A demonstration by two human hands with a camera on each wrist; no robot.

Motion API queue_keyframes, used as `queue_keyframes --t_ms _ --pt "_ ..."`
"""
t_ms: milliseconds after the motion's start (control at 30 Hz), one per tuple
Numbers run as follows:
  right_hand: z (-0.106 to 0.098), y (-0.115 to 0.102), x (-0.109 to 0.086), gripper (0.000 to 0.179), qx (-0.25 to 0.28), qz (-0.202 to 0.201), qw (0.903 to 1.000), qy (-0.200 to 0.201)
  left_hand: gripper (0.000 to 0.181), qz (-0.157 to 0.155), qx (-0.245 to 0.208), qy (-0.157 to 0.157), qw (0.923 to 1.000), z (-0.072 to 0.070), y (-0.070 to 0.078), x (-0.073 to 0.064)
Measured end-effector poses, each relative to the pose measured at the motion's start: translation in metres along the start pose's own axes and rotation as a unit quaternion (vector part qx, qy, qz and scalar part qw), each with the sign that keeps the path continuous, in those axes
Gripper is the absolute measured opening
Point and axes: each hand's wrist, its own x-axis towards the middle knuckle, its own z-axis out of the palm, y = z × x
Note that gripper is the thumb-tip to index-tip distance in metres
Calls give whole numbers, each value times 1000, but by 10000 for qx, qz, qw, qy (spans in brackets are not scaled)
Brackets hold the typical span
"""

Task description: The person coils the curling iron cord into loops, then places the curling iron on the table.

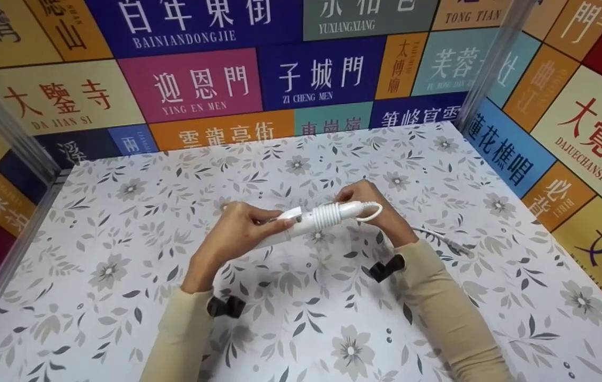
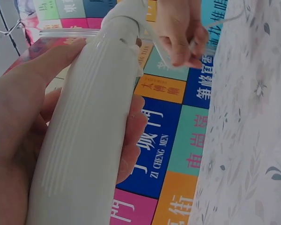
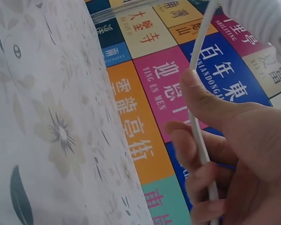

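A long white hair iron (image 1: 303,225) is held above the table, tilted slightly up to the right. My left hand (image 1: 237,228) grips its left part, with the thumb along the front and fingers behind. Ribbed lines run along its smooth casing (image 2: 79,122) in the left wrist view. Several turns of white cord (image 1: 327,214) wrap its right part, and a small loop stands off the end. Just behind that end, my right hand (image 1: 368,192) holds the loose cord (image 3: 200,136), pinched between thumb and curled fingers in the right wrist view.
Behind the right forearm, the cord's far end with a plug (image 1: 460,248) lies on the flower-patterned table cover (image 1: 351,345). Panels with coloured sign blocks (image 1: 194,85) enclose the table at the back and both sides. Black wrist mounts (image 1: 226,306) sit by both cuffs.
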Motion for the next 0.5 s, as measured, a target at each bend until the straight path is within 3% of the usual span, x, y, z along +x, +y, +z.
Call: queue_keyframes --t_ms 100,167,267,500 --pt "-5 -2 0 26 353 745 9963 229 41 63 185 -90 9998 2 0 1" --pt "-7 -3 0 31 611 910 9936 272 39 116 281 -95 9995 3 0 1" --pt "-10 -2 -1 33 811 857 9927 236 37 150 370 -162 9991 4 1 0" --pt "-13 -9 -4 25 669 504 9965 -28 35 76 986 -661 9929 13 3 0"
